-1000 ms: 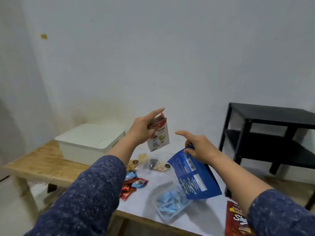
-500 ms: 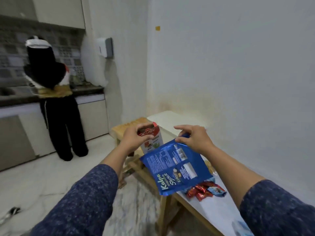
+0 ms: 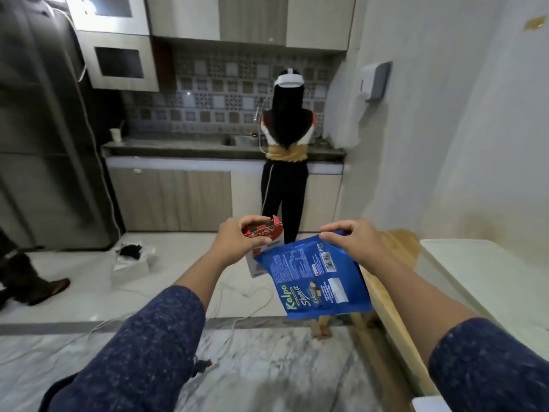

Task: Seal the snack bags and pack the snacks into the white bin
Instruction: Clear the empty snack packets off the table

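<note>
View has swung left off the tabletop (image 3: pixel 395 295) toward a kitchen since 1 s ago, so the loose snacks have dropped out of frame and sealing is paused. Left hand (image 3: pixel 237 243) fingers still grasp the red snack box (image 3: pixel 263 233); right hand (image 3: pixel 353 242) fingers pinch the top edge of the blue bag (image 3: pixel 315 281), both mid-air. White bin (image 3: pixel 487 281) cut off at right. Bag mouth hidden, seal unclear.
</note>
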Tool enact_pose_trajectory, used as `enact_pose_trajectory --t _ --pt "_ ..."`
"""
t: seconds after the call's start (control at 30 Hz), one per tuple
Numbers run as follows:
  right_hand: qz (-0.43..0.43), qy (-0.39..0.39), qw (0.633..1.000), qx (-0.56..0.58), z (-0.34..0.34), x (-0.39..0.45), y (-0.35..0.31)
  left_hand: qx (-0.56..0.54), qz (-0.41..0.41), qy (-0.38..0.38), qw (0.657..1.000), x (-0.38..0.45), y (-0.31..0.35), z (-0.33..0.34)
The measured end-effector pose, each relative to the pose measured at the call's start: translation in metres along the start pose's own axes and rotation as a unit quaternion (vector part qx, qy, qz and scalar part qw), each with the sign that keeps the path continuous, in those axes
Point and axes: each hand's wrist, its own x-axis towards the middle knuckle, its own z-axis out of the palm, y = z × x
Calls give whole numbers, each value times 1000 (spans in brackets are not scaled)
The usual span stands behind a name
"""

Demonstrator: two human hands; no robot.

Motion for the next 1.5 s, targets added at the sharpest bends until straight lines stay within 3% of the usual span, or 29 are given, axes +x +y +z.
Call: enact_pose_trajectory --t 0.23,0.53,0.77,1.0,1.23,1.43,1.5 --pt "-58 -131 990 7 131 83 -29 18 -109 119 987 -14 -94 -103" --pt "-90 -242 965 36 334 159 -89 31 -200 197 959 -18 -221 -241" --pt "-70 -333 939 48 484 178 -104 19 -292 255 922 -48 -310 -296" --pt "-81 -413 907 27 632 181 -82 11 -374 341 862 -94 -419 -311" --pt "-76 -460 885 12 796 159 2 -17 -423 376 824 -135 -588 -288" --pt "-82 -493 866 -27 893 125 93 -26 -454 337 825 -161 -710 -248" --pt "-95 -539 834 -71 909 117 117 23 -471 282 835 -167 -734 -239"
